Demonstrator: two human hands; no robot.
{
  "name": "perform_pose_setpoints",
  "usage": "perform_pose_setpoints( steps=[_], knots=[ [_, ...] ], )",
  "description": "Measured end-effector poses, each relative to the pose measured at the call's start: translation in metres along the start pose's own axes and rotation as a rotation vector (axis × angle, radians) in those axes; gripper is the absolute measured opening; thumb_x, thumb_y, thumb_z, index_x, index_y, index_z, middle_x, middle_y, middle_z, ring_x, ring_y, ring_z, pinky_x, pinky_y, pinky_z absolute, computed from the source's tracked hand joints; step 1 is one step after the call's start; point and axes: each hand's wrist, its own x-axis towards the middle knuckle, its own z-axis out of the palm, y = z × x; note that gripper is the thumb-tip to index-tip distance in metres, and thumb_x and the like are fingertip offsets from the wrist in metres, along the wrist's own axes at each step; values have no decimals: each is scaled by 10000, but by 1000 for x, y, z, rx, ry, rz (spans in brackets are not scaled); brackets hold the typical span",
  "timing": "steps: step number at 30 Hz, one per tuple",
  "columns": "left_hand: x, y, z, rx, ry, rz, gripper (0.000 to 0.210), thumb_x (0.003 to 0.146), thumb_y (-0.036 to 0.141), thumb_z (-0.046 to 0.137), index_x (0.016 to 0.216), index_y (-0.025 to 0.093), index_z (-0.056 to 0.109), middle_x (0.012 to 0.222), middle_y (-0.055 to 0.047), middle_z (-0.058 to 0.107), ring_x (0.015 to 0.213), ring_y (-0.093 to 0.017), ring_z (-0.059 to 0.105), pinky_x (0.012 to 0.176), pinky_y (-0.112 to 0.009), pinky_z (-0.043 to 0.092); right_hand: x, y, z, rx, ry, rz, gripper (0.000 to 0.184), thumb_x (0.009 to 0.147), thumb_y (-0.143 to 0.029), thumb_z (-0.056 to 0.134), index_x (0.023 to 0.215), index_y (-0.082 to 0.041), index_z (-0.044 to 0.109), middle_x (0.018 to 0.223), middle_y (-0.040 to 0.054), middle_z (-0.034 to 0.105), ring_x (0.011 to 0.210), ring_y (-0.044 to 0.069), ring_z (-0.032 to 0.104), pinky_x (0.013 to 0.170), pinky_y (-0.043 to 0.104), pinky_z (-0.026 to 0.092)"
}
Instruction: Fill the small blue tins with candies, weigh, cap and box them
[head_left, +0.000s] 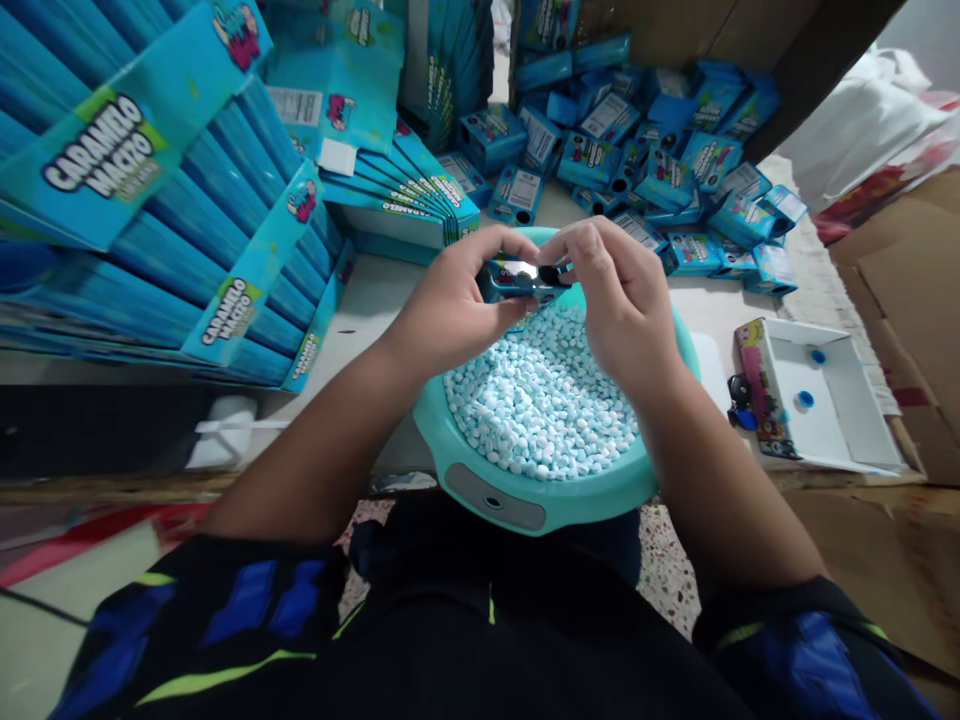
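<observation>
My left hand (457,290) grips a small blue candy box (511,278) between thumb and fingers, above the basin. My right hand (619,290) is closed at the box's right end, its fingertips touching the box beside a dark round spot. What else those fingers may hold is hidden. Under both hands stands a turquoise plastic basin (469,495), tilted toward my body. Pale blue and white candies (544,400) lie heaped in it.
Many small blue boxes (589,160) lie piled behind the basin. Blue display cartons (225,230) are stacked at left, with folded blue cartons (405,190) beside them. On the right are an open white box (832,400) with blue caps inside, dark small items (741,400) and brown cardboard (915,270).
</observation>
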Motion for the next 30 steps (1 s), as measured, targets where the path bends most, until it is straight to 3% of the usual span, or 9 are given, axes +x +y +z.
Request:
perform_pose_setpoints(
  steps=[6,12,16,20,25,27,30],
  knots=[
    [0,3,1,11,41,-10,297,839,408,816,1045,238,684,1123,-40,733,1082,-256,697,977,-403,593,0,-2,-1,51,13,-41,624,1083,-643,320,806,-255,723,941,53,704,1033,212,710,979,414,562],
    [-1,1,2,13,60,-43,256,841,351,794,1041,255,666,1121,-34,726,1056,-247,695,937,-406,595,-1,-5,-1,40,5,13,692,1055,-720,277,719,-244,650,859,49,689,1047,223,722,970,411,568],
    [-1,2,-2,74,65,-60,281,864,401,774,1076,269,645,1185,-25,712,1181,-271,642,980,-415,563,-2,-9,0,54,-41,-6,627,1064,-679,328,672,-275,606,924,52,726,1035,217,714,983,406,571],
    [2,-3,-5,96,126,-38,357,877,392,795,1147,246,612,1241,-5,679,1258,-266,555,1126,-458,452,0,-3,0,31,19,7,454,1090,-559,361,861,-290,647,1151,48,729,1183,219,681,1004,388,563],
    [5,-9,-5,15,173,-42,455,864,464,834,1174,246,583,1254,11,660,1259,-253,537,1128,-432,446,4,22,0,-34,-61,125,211,1053,-477,488,1142,-318,594,1234,33,695,1097,215,674,956,400,571],
    [5,-9,-5,-1,221,-25,466,846,467,856,1156,247,586,1252,17,660,1252,-241,542,1131,-413,453,2,28,1,-112,-134,166,227,1044,-466,513,1177,-304,599,1216,49,684,1084,221,659,959,412,563],
    [6,-7,-4,-61,307,-16,449,802,387,903,1109,256,604,1198,31,676,1158,-204,593,1074,-383,512,-4,24,3,-271,-358,251,279,1022,-471,554,1185,-262,642,1181,89,684,1056,251,659,927,420,565]
  ],
)
